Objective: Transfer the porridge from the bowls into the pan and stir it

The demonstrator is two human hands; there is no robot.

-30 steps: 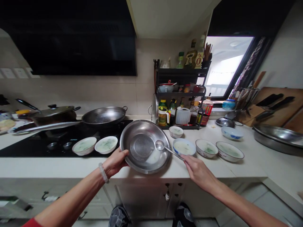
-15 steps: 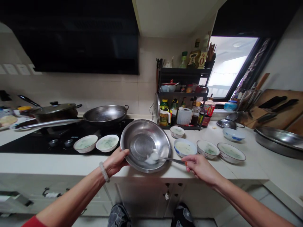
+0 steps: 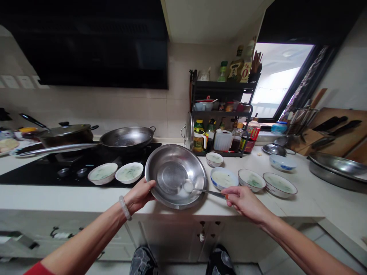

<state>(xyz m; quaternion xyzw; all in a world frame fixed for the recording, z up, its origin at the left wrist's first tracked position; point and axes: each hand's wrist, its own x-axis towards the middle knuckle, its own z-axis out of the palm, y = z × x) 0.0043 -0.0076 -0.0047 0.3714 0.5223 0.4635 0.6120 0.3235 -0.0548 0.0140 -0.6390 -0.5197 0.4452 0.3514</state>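
Note:
My left hand (image 3: 140, 196) grips the near-left rim of a large steel bowl (image 3: 175, 175), which is tilted towards me on the counter edge. My right hand (image 3: 243, 200) holds the handle of a metal ladle (image 3: 197, 188); its scoop rests inside the bowl's lower right part, full of pale liquid. A blue-rimmed bowl (image 3: 224, 178) of pale soup stands just right of the steel bowl, close to the ladle handle.
Two white bowls (image 3: 116, 172) of soup stand on the black cooktop (image 3: 43, 172) to the left. More filled bowls (image 3: 266, 182) line the counter to the right. A wok (image 3: 126, 138), a lidded pan (image 3: 67, 133), a condiment rack (image 3: 222, 114) and a steel basin (image 3: 338, 168) stand behind.
The ladle came back from above the blue-rimmed bowl and dipped into the steel bowl's lower right part, where it now holds liquid. My left hand kept its hold on the rim.

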